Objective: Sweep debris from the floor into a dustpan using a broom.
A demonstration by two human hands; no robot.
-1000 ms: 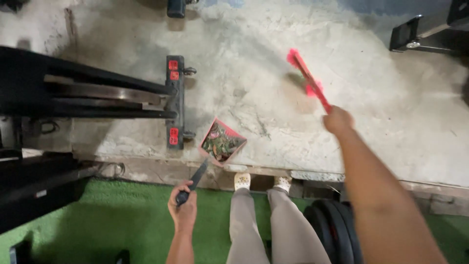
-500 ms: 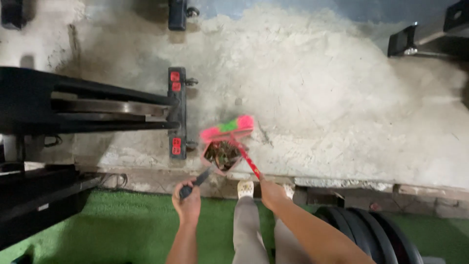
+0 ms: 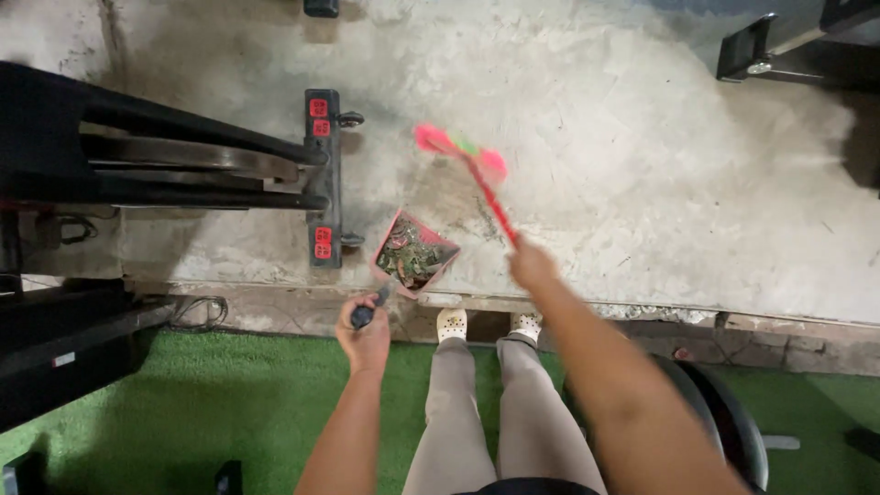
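My left hand (image 3: 365,332) grips the black handle of a red dustpan (image 3: 414,254). The pan rests on the concrete floor (image 3: 642,183) and holds a pile of dry leaves and debris. My right hand (image 3: 532,264) holds the red stick of a pink and green broom (image 3: 463,158). The broom head is blurred and sits on the concrete above and to the right of the dustpan, a short gap away from it. Below, my legs in beige trousers and white shoes (image 3: 486,324) stand at the concrete's edge.
A black gym machine with red end caps (image 3: 323,179) lies just left of the dustpan. Black weight plates (image 3: 733,422) lie on green turf (image 3: 183,403) at lower right. Another black frame (image 3: 788,46) stands at upper right. A cable (image 3: 197,313) runs along the tiled step.
The broom swept in from the far right to the dustpan's mouth, then swung back out above and right of it. The left hand kept the dustpan in place.
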